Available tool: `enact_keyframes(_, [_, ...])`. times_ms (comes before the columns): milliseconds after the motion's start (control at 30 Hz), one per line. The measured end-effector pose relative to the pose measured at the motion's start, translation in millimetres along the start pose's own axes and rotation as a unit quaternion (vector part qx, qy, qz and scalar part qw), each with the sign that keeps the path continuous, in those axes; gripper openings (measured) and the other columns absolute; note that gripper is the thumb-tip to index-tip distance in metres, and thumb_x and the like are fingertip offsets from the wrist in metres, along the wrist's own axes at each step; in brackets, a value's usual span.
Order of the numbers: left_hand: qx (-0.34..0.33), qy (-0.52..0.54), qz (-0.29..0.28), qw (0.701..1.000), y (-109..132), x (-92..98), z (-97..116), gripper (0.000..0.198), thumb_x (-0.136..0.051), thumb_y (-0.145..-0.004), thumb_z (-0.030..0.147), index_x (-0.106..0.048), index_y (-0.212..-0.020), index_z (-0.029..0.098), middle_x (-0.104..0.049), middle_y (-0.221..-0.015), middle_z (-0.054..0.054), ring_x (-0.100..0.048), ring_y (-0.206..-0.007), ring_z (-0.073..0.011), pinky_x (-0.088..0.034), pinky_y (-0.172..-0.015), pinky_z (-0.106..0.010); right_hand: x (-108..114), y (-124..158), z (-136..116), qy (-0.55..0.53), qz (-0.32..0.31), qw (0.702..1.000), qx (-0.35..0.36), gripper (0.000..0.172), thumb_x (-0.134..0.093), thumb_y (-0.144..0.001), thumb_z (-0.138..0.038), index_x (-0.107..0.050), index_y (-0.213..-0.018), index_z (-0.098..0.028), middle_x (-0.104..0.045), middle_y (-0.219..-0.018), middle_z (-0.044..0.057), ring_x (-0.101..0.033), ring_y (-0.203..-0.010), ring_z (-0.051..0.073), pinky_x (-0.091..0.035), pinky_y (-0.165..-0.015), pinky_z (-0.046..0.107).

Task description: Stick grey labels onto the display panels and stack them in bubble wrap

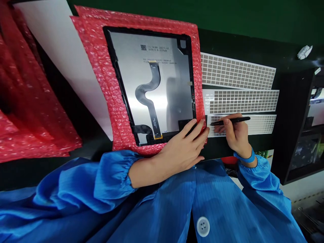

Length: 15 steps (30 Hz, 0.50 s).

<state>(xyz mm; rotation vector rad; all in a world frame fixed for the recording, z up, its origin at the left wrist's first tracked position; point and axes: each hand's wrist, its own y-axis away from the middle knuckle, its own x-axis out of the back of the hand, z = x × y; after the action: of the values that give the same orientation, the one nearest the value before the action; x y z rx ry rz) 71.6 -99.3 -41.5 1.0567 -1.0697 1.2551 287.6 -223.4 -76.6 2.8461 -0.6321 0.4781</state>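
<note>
A tablet screen assembly lies with its silver back up, its black frame around it and a dark flex cable curving down the middle. My left hand rests over the lower right corner of the panel and the wrap, fingers stretched out and slightly apart. In my right hand is a slim black pen-like tool, pinched between thumb and fingers. Its pointed tip is at the left end of the lowest sticker sheet. Whether the tip touches a sticker I cannot tell.
Red bubble wrap lies under the panel, with more red bubble wrap at the left. Two other sticker sheets lie above the lowest one. A white sheet, a crumpled white scrap and a black shelf flank the work.
</note>
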Motion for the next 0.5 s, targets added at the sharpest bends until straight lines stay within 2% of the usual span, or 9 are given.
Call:
enact_keyframes(300, [-0.001, -0.003, -0.012, 1.000, -0.4, -3.8, 0.4, 0.073, -0.058, -0.101, 0.071, -0.074, -0.144, 0.014, -0.061, -0.161, -0.013, -0.044, -0.155, -0.0428, -0.027, -0.133, -0.058, 0.3, -3.6, -4.5, -0.003, 0.003, 0.999, -0.052, 0.025, -0.063, -0.108, -0.052, -0.060, -0.106, -0.028, -0.077, -0.074, -0.001, -0.078, -0.060, 0.020, -0.065, -0.054, 0.034])
enact_keyframes(500, [-0.004, 0.001, -0.013, 1.000, -0.3, -7.3, 0.7, 0.074, -0.057, -0.101, 0.071, -0.073, -0.146, 0.015, -0.059, -0.162, -0.013, -0.042, -0.156, -0.0437, -0.022, -0.135, -0.059, 2.7, -4.1, -9.3, 0.013, -0.004, 0.998, -0.058, 0.025, -0.061, -0.109, -0.053, -0.059, -0.106, -0.027, -0.078, -0.076, 0.000, -0.078, -0.062, 0.020, -0.067, -0.057, 0.035])
